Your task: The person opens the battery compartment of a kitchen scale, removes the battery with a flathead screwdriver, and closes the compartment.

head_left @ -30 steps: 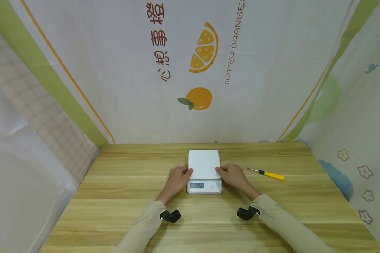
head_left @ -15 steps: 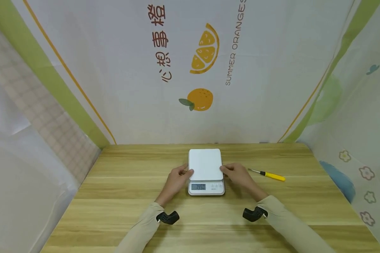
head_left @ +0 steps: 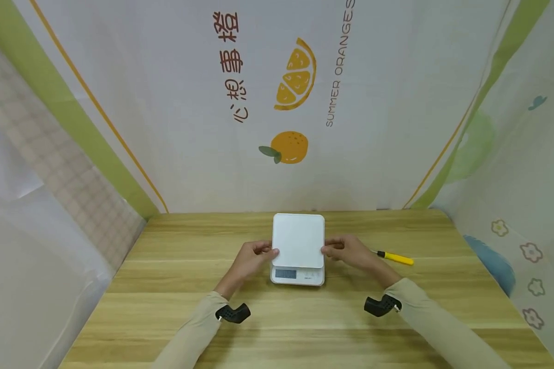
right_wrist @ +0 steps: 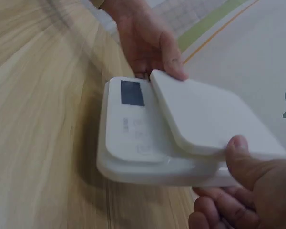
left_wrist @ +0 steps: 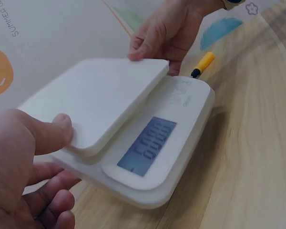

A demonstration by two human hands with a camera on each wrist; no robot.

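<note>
A white digital kitchen scale is held up off the wooden table between both hands, its display facing the person. On its left edge, the left hand grips with the thumb on top of the weighing plate and the fingers curled underneath. The right hand holds the opposite edge the same way; in the right wrist view its thumb presses the plate's rim. Dark digits fill the scale's display in the left wrist view. Shadow lies on the table beneath the scale.
A tool with a yellow handle and a black collar lies on the wooden table to the right, its metal tip partly hidden behind the right hand. Printed cloth hangs behind the table and at both sides.
Both hands have raised the scale from the table toward the camera, so it looks larger. The display reading has changed. The right hand now covers the yellow-handled tool's tip.
</note>
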